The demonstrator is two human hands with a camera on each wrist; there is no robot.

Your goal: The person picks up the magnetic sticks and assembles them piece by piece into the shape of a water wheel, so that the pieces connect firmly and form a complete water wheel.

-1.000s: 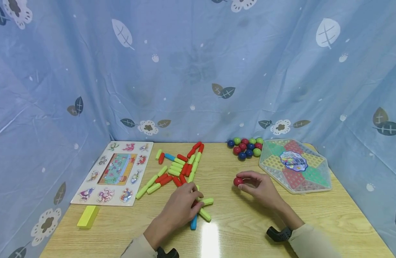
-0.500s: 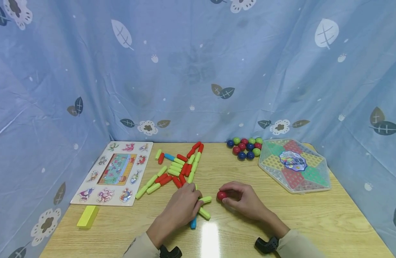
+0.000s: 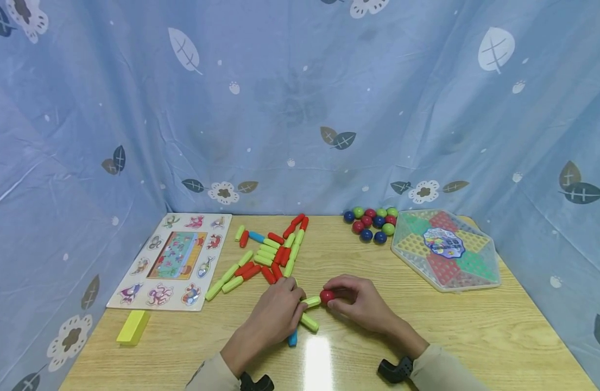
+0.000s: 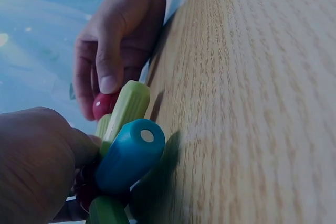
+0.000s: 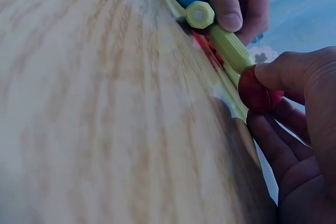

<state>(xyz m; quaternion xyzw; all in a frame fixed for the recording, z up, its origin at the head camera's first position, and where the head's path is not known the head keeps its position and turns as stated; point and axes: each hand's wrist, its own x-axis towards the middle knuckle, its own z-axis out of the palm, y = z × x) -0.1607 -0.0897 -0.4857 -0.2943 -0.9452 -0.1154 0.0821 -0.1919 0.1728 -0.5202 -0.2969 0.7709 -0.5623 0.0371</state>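
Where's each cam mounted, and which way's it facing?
Head: on the head, facing forward and down at the table; left hand, right hand and sleeves show.
Left wrist: facing the sticks and red ball; both hands show.
Right wrist: facing the red ball and green stick; both hands show.
Shared by wrist views: red ball, blue stick, both hands.

A pale puzzle board (image 3: pixel 175 283) lay flat at the table's left, sea creatures set around its rectangular aquarium picture (image 3: pixel 177 255). Just below its near edge rested a yellow rectangular block (image 3: pixel 133 327). At the far right lay a hexagonal Chinese checkers board (image 3: pixel 443 269), its star points red, yellow and green, a scalloped label (image 3: pixel 444 243) at the centre. Blue curtains (image 3: pixel 295 103) printed with leaves, flowers and paw prints hung around the wood-grained table (image 3: pixel 500 336).
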